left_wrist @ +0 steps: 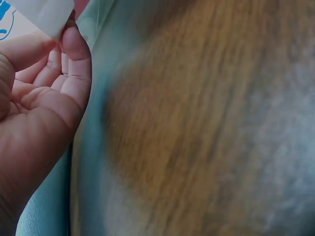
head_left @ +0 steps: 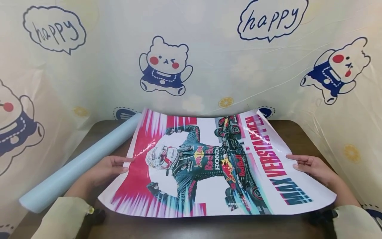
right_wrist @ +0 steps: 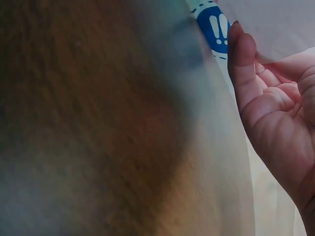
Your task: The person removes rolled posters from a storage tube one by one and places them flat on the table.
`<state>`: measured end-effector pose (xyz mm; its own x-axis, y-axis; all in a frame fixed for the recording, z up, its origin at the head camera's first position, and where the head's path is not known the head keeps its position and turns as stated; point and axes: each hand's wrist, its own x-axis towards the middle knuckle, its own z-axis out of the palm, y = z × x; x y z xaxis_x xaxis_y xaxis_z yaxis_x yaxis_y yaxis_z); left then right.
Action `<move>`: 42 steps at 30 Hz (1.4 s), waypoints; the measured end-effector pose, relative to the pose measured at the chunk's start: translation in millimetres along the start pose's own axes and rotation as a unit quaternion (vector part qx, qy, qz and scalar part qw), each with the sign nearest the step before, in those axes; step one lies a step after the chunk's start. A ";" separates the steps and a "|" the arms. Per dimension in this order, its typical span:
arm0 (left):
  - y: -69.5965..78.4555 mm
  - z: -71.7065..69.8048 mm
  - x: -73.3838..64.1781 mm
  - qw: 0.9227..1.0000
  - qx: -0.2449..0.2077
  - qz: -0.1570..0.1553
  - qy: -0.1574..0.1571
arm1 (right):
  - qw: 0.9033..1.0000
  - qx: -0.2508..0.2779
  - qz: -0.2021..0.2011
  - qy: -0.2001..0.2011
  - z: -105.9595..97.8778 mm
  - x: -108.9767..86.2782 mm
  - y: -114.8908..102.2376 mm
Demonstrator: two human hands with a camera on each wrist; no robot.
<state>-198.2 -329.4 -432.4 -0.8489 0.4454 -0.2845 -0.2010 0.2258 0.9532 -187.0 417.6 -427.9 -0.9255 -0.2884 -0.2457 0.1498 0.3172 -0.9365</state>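
Note:
A glossy poster [head_left: 203, 166] of a helmeted racing driver and a race car spans the space between both hands in the head view, its printed side up and its lettering toward the right. My left hand [head_left: 108, 169] pinches the poster's left edge between thumb and fingers. At the opposite edge my right hand [head_left: 311, 167] pinches it the same way. The sheet sags a little in the middle, and its near corners curl up. In the left wrist view the left hand [left_wrist: 44, 93] grips the white edge. The right wrist view shows the right hand [right_wrist: 280, 103] on the sheet's pale underside.
A long pale blue roll [head_left: 77, 166] lies slantwise on the left side of the dark wooden table [head_left: 286, 131]. Behind the table hangs a light curtain [head_left: 209, 59] printed with bears and the word happy; it also runs along both sides.

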 end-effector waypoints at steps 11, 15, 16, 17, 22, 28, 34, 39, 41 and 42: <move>3.8 3.3 3.3 0.998 0.015 0.029 0.055 | 0.995 0.068 -0.061 0.036 -0.2 -4.7 5.1; 5.8 6.1 1.9 0.996 0.022 0.020 0.085 | 0.995 0.050 -0.069 0.046 1.5 -5.5 3.5; 6.2 6.6 1.0 0.996 0.021 0.021 0.084 | 0.996 0.043 -0.073 0.041 1.2 -6.5 3.2; 6.6 7.1 -0.1 0.996 0.022 0.022 0.081 | 0.996 0.036 -0.076 0.035 0.7 -7.8 3.2; 6.3 8.9 -5.5 0.998 0.007 0.050 0.025 | 0.995 0.027 -0.096 -0.009 -2.2 -13.8 5.1; 5.1 11.0 -7.8 0.997 0.025 0.060 0.030 | 0.997 0.007 -0.076 0.028 0.0 -15.6 5.4; 7.2 11.8 -7.8 0.995 0.059 0.032 0.072 | 0.995 -0.066 -0.033 0.073 1.7 -19.4 -3.1; 5.1 12.5 -6.8 0.995 0.055 0.030 0.080 | 0.990 -0.106 -0.033 0.089 3.0 -21.0 -7.5; 3.5 13.4 -6.8 0.996 0.033 0.033 0.075 | 0.990 -0.102 -0.039 0.094 3.9 -22.5 -8.2; 2.9 13.9 -6.8 0.997 0.021 0.035 0.070 | 0.990 -0.096 -0.043 0.095 4.1 -23.3 -8.3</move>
<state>-186.2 -319.8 -429.1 -0.9207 0.3369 -0.1973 -0.1201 0.2364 0.9642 -165.3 417.9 -415.5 -0.9833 -0.1532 -0.0982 0.0150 0.4696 -0.8827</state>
